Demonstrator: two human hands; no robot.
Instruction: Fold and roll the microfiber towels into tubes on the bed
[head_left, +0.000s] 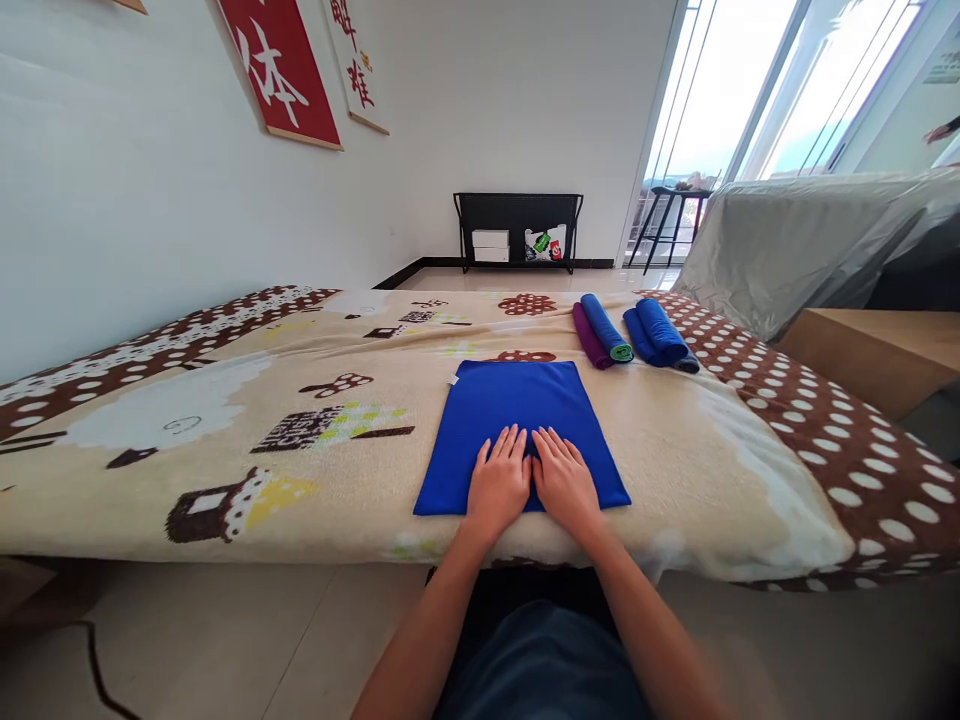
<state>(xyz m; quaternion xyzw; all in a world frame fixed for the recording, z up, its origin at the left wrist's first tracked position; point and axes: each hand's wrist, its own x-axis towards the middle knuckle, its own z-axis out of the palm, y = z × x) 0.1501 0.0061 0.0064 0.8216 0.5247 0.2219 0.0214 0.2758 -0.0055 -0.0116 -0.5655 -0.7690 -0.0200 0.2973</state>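
A blue cloth (517, 395) is spread flat on the patterned blanket (360, 500), with a small white tag at its far left corner. My left hand (499, 482) lies palm down on the near part of this cloth, its fingers stretched forward. Beside it, thumbs nearly touching, my right hand (564, 478) rests flat in the same way. Beyond the cloth to the right lie rolled cloths: a blue roll with a green end (607, 328) against a purple roll (591, 337), and further right more blue rolls (656, 333).
A brown border with white dots edges the blanket on both sides. At the right stand a cardboard box (870, 345) and something under a plastic sheet (817, 235). A black rack (517, 212) is by the far wall, a dark stool (671, 205) near the window. Another person's hand (941, 130) shows far right.
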